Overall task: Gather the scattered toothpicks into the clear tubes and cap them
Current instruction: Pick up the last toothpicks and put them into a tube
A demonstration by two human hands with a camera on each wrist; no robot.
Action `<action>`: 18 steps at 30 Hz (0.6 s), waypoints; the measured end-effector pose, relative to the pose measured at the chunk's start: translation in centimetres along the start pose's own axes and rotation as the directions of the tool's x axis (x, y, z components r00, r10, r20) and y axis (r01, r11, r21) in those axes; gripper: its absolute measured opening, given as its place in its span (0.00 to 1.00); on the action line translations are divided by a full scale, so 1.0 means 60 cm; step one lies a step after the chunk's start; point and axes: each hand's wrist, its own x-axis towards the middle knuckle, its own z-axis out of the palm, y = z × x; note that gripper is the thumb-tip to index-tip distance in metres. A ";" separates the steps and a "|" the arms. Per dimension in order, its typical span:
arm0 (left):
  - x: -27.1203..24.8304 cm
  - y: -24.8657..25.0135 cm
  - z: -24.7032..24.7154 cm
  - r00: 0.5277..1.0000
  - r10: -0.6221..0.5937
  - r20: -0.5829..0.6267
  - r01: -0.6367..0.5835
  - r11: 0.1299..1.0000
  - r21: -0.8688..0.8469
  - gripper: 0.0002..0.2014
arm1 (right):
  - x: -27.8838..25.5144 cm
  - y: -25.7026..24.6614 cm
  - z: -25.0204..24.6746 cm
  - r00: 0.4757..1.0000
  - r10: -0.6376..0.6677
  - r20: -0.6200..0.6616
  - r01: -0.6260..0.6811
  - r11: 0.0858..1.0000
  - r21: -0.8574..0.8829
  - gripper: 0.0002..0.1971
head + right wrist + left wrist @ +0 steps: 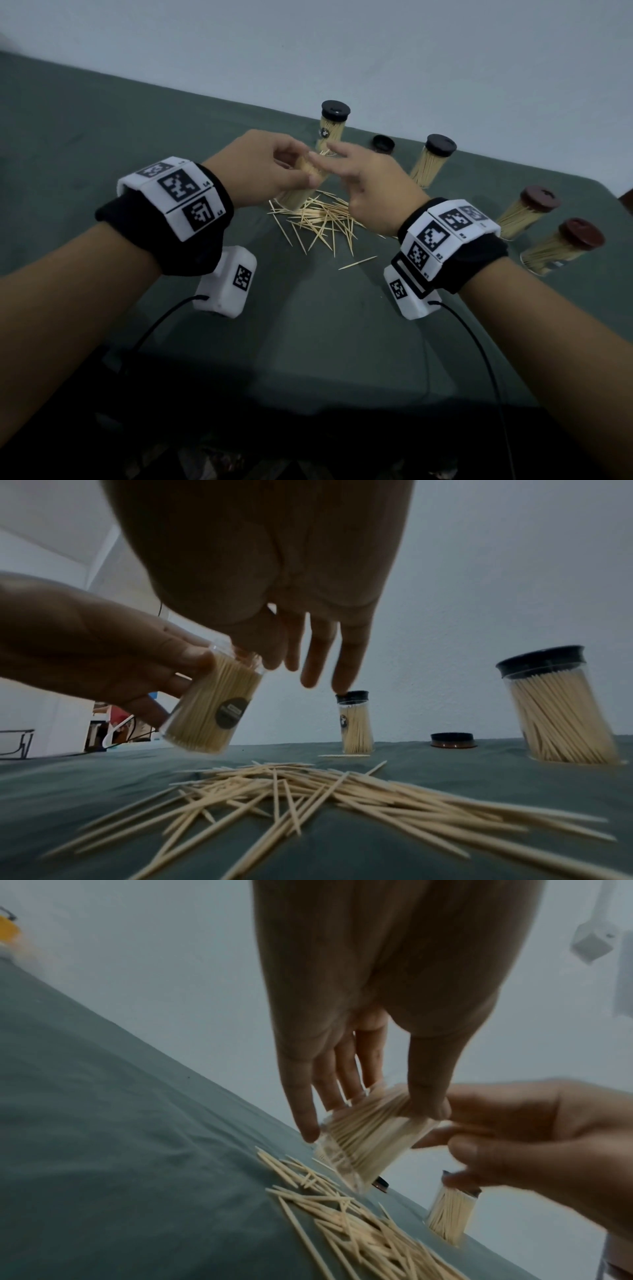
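So my left hand [270, 171] has its fingers and thumb wrapped around an open clear tube [212, 707], packed with toothpicks and tilted, held just above the pile. My right hand [368, 186] sits at the tube's mouth with the fingers [318, 656] spread and mostly straight; I can't tell if the thumb and index are pinching any picks. The tube has a round dark sticker [231, 713], text too blurry to read.

The scattered toothpicks [322, 219] lie in a loose heap on the green cloth [102, 137] right below. Four capped tubes stand behind and to the right, two with black lids [335, 110], two brownish [540, 198], and a loose black cap [383, 144] sits between the two black-lidded ones. Plain pale wall [376, 44] behind.
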 end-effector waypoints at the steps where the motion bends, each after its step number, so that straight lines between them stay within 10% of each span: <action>1: 0.000 -0.001 0.001 1.000 -0.003 0.008 0.003 1.000 -0.025 0.21 | -0.002 -0.001 0.000 0.999 0.012 0.040 -0.011 1.000 -0.011 0.35; 6: 0.004 -0.006 0.003 1.000 -0.007 -0.007 0.007 0.998 -0.059 0.24 | -0.001 0.005 -0.003 0.976 0.067 -0.207 -0.056 0.997 0.056 0.27; 11: 0.002 -0.005 0.006 1.000 0.025 0.004 -0.025 0.998 -0.052 0.23 | -0.008 0.005 -0.003 1.000 -0.010 -0.007 0.010 1.000 -0.006 0.35; 18: -0.003 -0.004 -0.002 0.998 0.063 0.028 -0.063 0.998 -0.031 0.24 | -0.008 0.013 -0.006 0.979 -0.019 -0.204 0.044 0.992 0.121 0.26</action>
